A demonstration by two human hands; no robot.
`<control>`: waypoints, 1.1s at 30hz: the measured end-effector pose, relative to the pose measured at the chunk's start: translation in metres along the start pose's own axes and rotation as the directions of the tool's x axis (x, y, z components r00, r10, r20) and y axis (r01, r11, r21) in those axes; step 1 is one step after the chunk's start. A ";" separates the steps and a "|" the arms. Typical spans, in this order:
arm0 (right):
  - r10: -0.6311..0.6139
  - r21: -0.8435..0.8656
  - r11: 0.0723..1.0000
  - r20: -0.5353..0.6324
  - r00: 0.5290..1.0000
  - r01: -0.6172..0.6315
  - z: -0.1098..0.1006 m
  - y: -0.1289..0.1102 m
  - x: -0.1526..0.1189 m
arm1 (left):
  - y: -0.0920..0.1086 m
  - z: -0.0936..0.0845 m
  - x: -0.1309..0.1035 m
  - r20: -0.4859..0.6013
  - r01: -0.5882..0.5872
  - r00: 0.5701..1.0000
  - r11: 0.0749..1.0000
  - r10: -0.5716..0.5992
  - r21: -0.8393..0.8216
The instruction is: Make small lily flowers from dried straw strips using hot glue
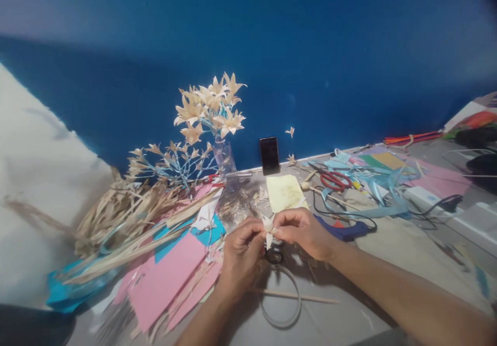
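Note:
Between my two hands is a small pale flower (268, 225) with pointed petals. My left hand (244, 247) pinches it from the left with thumb and fingertips. From the right, the fingertips of my right hand (303, 232) are closed on its other side. Just below the flower lie dark scissor-like handles (274, 255), partly hidden. A grey wire ring (280, 324) and a thin wooden stick (314, 299) rest on the table beneath my hands. A yellow paper (285, 193) lies beyond them.
A glass vase (225, 165) of pale flowers (209, 105) stands near the blue wall beside a phone (269, 155). Dried strips (116, 216) and pink paper (169, 281) lie left. To the right are red-handled scissors (336, 181), a blue glue gun (345, 229) and ribbons (382, 209).

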State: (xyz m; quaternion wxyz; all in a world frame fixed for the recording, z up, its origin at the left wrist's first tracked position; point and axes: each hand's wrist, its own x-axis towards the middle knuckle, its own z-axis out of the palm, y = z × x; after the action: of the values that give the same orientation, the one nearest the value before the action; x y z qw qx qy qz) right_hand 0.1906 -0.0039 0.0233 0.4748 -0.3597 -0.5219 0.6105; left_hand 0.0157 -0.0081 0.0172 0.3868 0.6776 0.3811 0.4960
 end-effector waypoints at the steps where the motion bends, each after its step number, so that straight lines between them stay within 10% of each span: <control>1: 0.011 0.020 1.000 0.005 1.000 -0.011 0.000 0.001 0.000 | 0.001 0.001 -0.001 0.007 0.033 0.999 0.999 -0.033 -0.019; 11: 0.047 0.129 0.991 -0.192 0.980 -0.022 -0.014 0.002 0.015 | 0.000 0.008 0.002 -0.049 0.334 0.926 0.871 -0.375 -0.361; 24: 0.035 -0.050 0.998 -0.147 0.988 -0.043 -0.014 0.010 0.018 | -0.008 0.006 0.003 -0.053 0.331 0.926 0.872 -0.374 -0.361; 33: 0.025 -0.003 1.000 -0.019 0.999 -0.026 -0.011 0.009 0.012 | -0.009 0.008 -0.001 0.009 0.195 0.981 0.979 -0.195 -0.066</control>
State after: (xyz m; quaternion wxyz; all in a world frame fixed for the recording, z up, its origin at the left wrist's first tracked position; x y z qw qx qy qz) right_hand 0.1952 0.0106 0.0129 0.4713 -0.3730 -0.5138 0.6122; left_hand 0.0220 -0.0068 0.0069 0.4565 0.6244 0.4284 0.4671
